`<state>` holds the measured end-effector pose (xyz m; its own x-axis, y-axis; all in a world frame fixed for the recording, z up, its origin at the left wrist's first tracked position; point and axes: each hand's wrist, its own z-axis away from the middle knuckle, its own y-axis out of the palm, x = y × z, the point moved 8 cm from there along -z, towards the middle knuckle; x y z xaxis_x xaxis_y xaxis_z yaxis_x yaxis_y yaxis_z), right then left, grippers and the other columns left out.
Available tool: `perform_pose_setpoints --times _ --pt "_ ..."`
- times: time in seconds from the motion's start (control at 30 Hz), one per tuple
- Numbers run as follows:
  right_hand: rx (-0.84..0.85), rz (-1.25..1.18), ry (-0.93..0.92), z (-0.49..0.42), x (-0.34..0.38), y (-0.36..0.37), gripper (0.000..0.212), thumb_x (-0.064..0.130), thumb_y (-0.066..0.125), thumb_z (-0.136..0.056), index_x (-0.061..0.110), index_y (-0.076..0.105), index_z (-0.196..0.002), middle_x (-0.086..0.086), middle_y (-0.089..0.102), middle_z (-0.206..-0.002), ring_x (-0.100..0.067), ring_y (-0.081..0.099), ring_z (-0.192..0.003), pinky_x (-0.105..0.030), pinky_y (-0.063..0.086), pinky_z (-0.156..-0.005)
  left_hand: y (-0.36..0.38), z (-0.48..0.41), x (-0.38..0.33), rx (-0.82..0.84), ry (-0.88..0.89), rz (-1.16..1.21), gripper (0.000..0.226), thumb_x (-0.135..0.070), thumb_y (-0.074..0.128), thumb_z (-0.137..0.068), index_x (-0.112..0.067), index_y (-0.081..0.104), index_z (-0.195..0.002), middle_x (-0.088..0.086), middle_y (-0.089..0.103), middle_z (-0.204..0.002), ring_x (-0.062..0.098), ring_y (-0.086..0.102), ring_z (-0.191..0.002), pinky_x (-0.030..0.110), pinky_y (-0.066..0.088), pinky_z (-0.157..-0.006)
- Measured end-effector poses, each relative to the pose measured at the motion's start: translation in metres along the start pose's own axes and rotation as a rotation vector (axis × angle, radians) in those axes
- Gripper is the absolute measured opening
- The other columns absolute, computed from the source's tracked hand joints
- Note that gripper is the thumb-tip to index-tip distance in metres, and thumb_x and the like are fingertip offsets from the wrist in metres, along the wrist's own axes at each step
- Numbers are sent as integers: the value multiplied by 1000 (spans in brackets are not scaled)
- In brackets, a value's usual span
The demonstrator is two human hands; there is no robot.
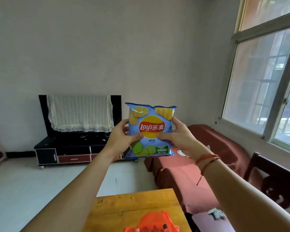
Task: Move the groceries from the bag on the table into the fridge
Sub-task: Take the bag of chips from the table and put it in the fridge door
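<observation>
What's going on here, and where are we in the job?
A person is holding a blue Lay's chip bag up in the air in front of them. The left grip pinches its left edge and the right grip its right edge, thumbs on the front. The orange plastic bag sits below on the wooden table. No fridge is in view, so the chips are not put away yet.

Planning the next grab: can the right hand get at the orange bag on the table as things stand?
Probably not yet: the right hand and left hand both grip the chip packet, held up high. Nothing covers the orange bag, so once freed it likely could.
</observation>
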<state>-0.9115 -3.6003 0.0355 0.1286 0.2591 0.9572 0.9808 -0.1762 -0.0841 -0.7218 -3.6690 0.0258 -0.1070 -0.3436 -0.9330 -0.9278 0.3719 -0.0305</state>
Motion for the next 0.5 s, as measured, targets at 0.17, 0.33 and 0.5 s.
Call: perform_pose_setpoints --times 0.17,0.33,0.5 --pt "20 -11 -28 -2 8 3 61 -9 79 -79 17 58 -130 -10 76 -108 -29 75 -96 -45 62 -82 -1 6 -18 -2 24 -30 53 -2 79 -78 -21 56 -121 4 68 -109 9 72 -82 26 58 -61" --pt "36 -2 -30 -6 10 7 62 -5 81 -78 21 57 -128 -9 77 -107 -30 75 -95 -49 61 -84 -5 8 -27 -25 45 -43 50 -2 78 -78 -24 56 -118 4 68 -109 11 70 -87 25 58 -64" --pt "83 16 -6 -12 10 24 68 -2 84 -76 26 55 -130 -10 76 -108 -29 76 -91 -40 62 -70 -24 18 -28 -78 54 -85 54 -4 79 -78 -19 55 -124 2 68 -108 10 70 -87 24 58 -65"
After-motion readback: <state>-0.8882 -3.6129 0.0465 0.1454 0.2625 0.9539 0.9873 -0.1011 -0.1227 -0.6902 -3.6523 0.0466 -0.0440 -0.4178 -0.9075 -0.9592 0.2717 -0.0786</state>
